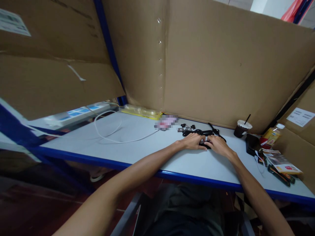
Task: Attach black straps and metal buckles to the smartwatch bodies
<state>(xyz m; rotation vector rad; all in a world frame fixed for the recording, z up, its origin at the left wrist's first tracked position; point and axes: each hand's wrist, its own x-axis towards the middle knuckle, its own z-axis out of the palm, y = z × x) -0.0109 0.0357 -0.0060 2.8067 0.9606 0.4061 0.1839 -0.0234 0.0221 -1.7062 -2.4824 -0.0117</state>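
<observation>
Cardboard panel (pixel 209 65) across the upper frame, pale table (pixel 147 154) through the centre, left hand (pixel 194 141) and right hand (pixel 218 145) right of centre, fingers bent, whether gripping cannot be told, black cord (pixel 188 133) bunched just above them, small dark piece (pixel 208 147) between both hands.

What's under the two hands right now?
Part of a black item shows between the left hand and the right hand; they cover the rest, so its full shape can't be seen.

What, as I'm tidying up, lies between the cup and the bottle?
In the head view, a black object lies between the cup and the bottle; I can't tell what it is.
</observation>
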